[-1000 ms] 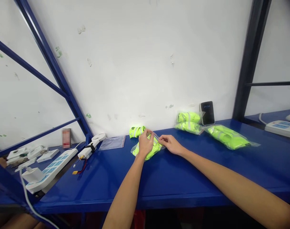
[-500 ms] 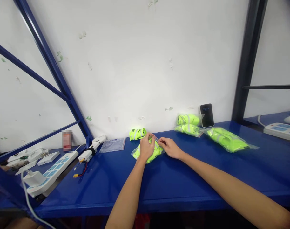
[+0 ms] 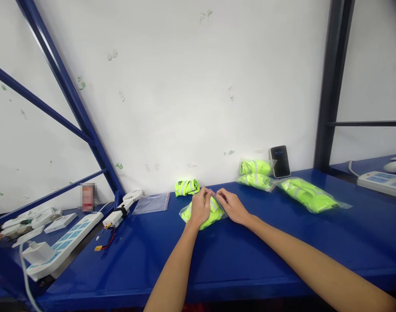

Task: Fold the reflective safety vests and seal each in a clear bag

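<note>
A clear plastic zip bag [image 3: 214, 216] with a folded fluorescent yellow vest inside lies on the blue table. My left hand [image 3: 201, 207] is over the bag, fingers pinched on its top edge. On the right side of that same edge, my right hand [image 3: 230, 204] is closed in a pinch, close to the left one. The fingertips partly hide the bag's opening. Just behind the left hand sits a rolled yellow vest [image 3: 186, 187] with silvery stripes, out of any bag. To its left a flat clear zip bag [image 3: 151, 204] lies on the table.
Bagged vests [image 3: 255, 174] are stacked at the back, beside a dark-screened device [image 3: 280, 161] leaning on the wall. Another bagged vest [image 3: 310, 195] lies to the right. At left are a white handheld fan [image 3: 132, 197], a wired connector [image 3: 103, 248] and a power strip [image 3: 66, 247].
My right hand has moved slightly left, closer to my left hand along the bag's top edge. The whole view has shifted a little with the head. The other bags stay put.
</note>
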A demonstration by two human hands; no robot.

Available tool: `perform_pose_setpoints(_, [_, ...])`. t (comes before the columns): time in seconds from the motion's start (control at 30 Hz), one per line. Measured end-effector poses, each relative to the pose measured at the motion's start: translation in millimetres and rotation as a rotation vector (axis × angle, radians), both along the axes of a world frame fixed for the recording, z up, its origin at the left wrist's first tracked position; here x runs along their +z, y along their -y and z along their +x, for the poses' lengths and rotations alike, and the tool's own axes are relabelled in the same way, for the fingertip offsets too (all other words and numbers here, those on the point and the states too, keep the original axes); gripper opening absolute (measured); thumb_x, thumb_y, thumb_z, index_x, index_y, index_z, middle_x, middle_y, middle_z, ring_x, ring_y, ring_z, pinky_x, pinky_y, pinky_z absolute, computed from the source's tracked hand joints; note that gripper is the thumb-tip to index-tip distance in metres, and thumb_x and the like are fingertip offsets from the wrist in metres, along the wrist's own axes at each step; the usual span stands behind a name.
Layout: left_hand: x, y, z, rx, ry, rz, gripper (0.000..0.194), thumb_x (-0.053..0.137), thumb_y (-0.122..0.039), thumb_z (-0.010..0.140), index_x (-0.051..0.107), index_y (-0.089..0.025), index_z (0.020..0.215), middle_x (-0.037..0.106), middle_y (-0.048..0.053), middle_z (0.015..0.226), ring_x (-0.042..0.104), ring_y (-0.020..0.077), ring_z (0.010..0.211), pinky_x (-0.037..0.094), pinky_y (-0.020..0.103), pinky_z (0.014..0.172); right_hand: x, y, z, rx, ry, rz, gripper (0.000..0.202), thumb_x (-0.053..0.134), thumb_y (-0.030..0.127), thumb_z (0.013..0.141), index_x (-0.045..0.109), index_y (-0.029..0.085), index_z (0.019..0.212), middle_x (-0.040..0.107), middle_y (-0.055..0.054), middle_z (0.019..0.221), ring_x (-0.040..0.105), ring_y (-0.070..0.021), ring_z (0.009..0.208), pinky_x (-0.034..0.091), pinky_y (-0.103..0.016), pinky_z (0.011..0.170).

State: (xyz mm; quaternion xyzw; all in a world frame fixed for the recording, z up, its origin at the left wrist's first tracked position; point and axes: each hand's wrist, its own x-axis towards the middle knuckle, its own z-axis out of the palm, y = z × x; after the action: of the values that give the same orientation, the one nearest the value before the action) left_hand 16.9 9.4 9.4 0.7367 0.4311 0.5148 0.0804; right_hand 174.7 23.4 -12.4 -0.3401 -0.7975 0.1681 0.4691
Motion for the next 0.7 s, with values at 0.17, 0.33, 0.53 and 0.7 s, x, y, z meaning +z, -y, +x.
perform_pose_setpoints(0.17, [2.6, 2.9, 2.9, -0.029, -0.026, 0.001, 0.024, 0.041, -0.034, 0.095, 0.055, -0.020, 0.082, 0.065, 0.003, 0.082, 0.060, 0.0161, 0.076, 0.043, 0.028, 0.074, -0.3, 1.0, -2.9, -0.012, 0.095, 0.079, 0.028, 0.026, 0.035, 0.100, 0.048, 0.022, 0.090, 0.058, -0.003, 0.079, 0.056, -0.0184, 0.071, 0.037, -0.027, 0.067])
perform_pose_setpoints(0.33, [7.1, 3.8, 1.6, -0.012, -0.015, -0.003, 0.028, 0.038, -0.037, 0.096, 0.054, -0.020, 0.081, 0.062, 0.003, 0.081, 0.058, 0.0161, 0.076, 0.042, 0.028, 0.075, -6.0, 0.8, -10.9, -0.075, 0.159, 0.056, 0.026, 0.024, 0.035, 0.100, 0.047, 0.022, 0.098, 0.058, -0.002, 0.069, 0.058, -0.0198, 0.060, 0.032, -0.026, 0.057])
perform_pose_setpoints(0.53, [5.0, 1.9, 0.9, 0.070, -0.069, 0.049, 0.038, 0.033, -0.040, 0.097, 0.052, -0.019, 0.071, 0.054, 0.001, 0.069, 0.051, 0.0152, 0.067, 0.039, 0.028, 0.068, -6.1, -0.1, -10.2, -0.033, 0.121, 0.038, 0.024, 0.027, 0.032, 0.099, 0.050, 0.022, 0.097, 0.059, -0.002, 0.066, 0.058, -0.0186, 0.056, 0.031, -0.024, 0.055])
perform_pose_setpoints(0.7, [7.8, 7.7, 4.9, 0.123, -0.018, 0.116, 0.037, 0.036, -0.038, 0.096, 0.057, -0.020, 0.071, 0.057, 0.001, 0.069, 0.053, 0.0156, 0.066, 0.042, 0.028, 0.067, 0.1, 4.8, -7.4, 0.011, 0.094, 0.036, 0.026, 0.030, 0.035, 0.099, 0.054, 0.024, 0.098, 0.061, -0.002, 0.069, 0.060, -0.0181, 0.060, 0.033, -0.024, 0.058])
